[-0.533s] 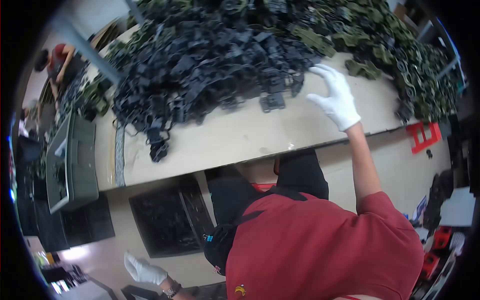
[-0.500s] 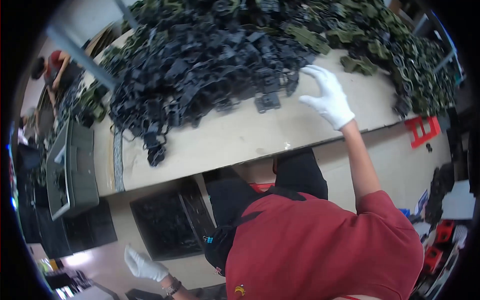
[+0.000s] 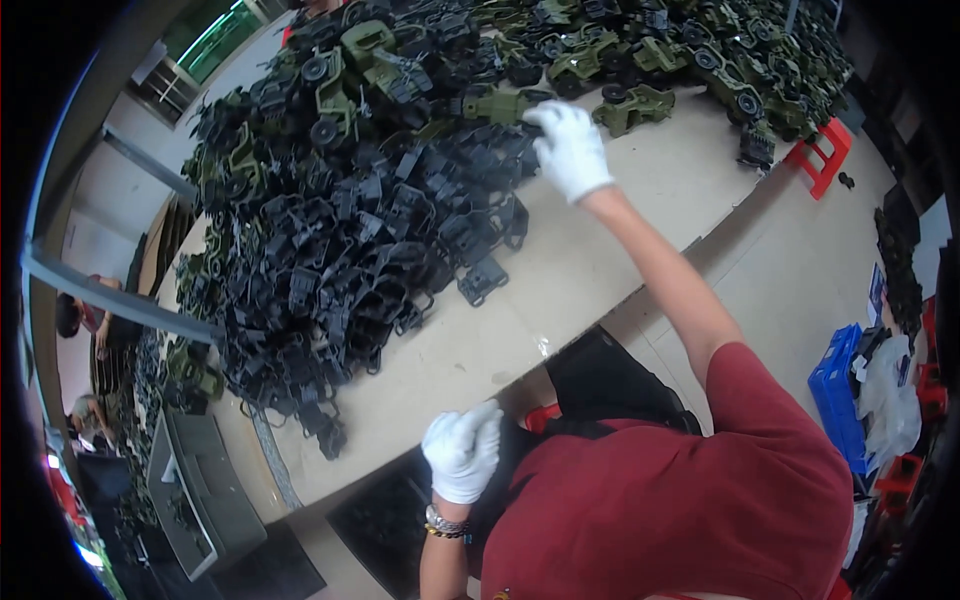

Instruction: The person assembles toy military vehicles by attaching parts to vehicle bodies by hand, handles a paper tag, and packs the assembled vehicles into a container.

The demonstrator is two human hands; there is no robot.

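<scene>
My right hand (image 3: 572, 155), in a white glove, reaches over the table at the far edge of a heap of black plastic parts (image 3: 365, 255). Its fingers are curved and apart, at the end of a green toy vehicle body (image 3: 495, 106); whether they touch it I cannot tell. Right of those fingers lies another green toy vehicle (image 3: 637, 110). My left hand (image 3: 463, 452), also gloved, is raised near the table's front edge with its fingers curled closed, and nothing shows in it. One black part (image 3: 483, 281) lies at the near side of the heap.
Green toy vehicles (image 3: 745, 60) are piled along the table's back and right. A grey bin (image 3: 205, 490) stands at the left end, near metal posts (image 3: 120, 300). A red stool (image 3: 825, 160) and a blue crate (image 3: 838, 385) are on the right. Other people (image 3: 90, 320) are far left.
The view has turned. My right hand has moved farther across the table to the green pieces. My left hand has come up from low on the left to the table's front edge, its fingers now curled.
</scene>
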